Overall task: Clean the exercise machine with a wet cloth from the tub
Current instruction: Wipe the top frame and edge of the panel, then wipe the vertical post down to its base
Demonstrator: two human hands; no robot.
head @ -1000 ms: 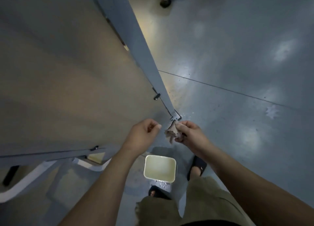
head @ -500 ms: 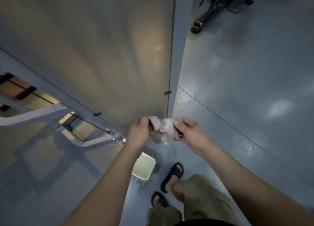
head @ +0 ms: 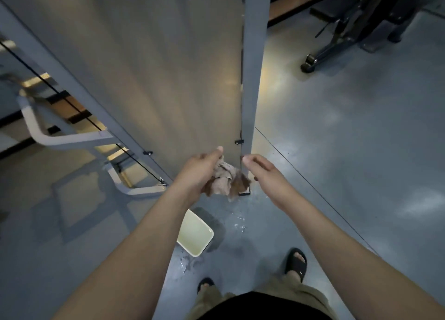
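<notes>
Standing nearest on the floor (head: pixel 337 175), the tub (head: pixel 195 235). Above it, L hand (head: pixel 197 172) fingers clamp the bunched cloth (head: pixel 224 181), trailing toward R hand (head: pixel 262 172) — fingers loosely curled, seemingly empty. Just beyond, the machine post (head: pixel 252 78) runs lengthwise away — L hand w/ cloth best placed. No legible writing.

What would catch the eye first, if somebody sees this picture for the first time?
The crumpled cloth at the centre, gripped by the left hand, with the right hand close beside it, before the machine's grey post. Below them a cream tub stands on the splashed floor.
</notes>
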